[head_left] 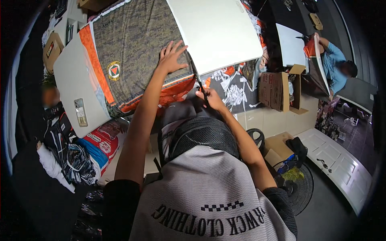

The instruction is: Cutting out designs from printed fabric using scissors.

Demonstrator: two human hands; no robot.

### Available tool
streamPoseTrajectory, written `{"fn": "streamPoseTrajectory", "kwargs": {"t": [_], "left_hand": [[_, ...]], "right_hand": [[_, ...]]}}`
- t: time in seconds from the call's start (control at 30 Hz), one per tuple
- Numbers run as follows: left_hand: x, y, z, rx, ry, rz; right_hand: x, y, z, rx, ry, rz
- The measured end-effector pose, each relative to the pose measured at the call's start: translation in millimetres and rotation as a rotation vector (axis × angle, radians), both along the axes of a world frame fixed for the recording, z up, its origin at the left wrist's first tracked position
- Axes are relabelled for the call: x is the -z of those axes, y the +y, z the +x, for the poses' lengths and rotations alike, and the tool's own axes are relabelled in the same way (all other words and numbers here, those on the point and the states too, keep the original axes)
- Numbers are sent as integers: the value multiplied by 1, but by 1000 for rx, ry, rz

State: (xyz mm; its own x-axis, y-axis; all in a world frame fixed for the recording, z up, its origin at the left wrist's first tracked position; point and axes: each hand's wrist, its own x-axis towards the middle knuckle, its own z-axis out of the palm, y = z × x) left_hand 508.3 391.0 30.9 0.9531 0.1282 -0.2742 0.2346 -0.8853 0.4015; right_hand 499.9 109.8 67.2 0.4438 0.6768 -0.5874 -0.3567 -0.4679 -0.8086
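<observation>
A camouflage-printed fabric panel (132, 56) with orange borders and a round emblem lies on the table before me, beside a white board (217, 28). My left hand (171, 58) rests on the panel near its right edge, fingers spread. Lower and to the right, my right hand (209, 100) grips black scissors (195, 72), whose blades run upward along the panel's edge beside my left fingers. White paper scraps (235, 92) and patterned fabric lie right of the scissors. A phone (80, 112) lies on another white board (68, 76) at the left.
A co-worker (337, 66) in blue handles fabric at the upper right, near a cardboard box (273, 90). At lower right are a fan (297, 188), another box (275, 142) and a white panelled door (333, 160). Bundled fabrics and bags (84, 160) are piled at lower left.
</observation>
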Motion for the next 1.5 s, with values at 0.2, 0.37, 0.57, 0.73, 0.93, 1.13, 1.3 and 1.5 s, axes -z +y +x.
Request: {"fn": "streamPoseTrajectory", "kwargs": {"t": [0.2,0.37,0.57,0.73,0.93,1.13,1.3,1.5], "left_hand": [[-2,1,2,-1,-20,-3],[-8,7,15,1,-5,-37],[0,34,34,61,-40,40],[10,42,37,89,7,61],[15,42,36,87,-14,81],[15,44,35,92,-6,89],[5,37,37,77,30,97],[16,50,43,71,-221,72]], "right_hand": [[-6,5,1,-23,-10,-38],[-12,13,1,19,40,-133],[-7,29,12,80,36,-138],[1,34,17,54,32,-164],[4,35,13,72,-17,-128],[2,38,11,70,-52,-133],[1,38,12,80,1,-111],[-12,56,19,115,13,-156]]}}
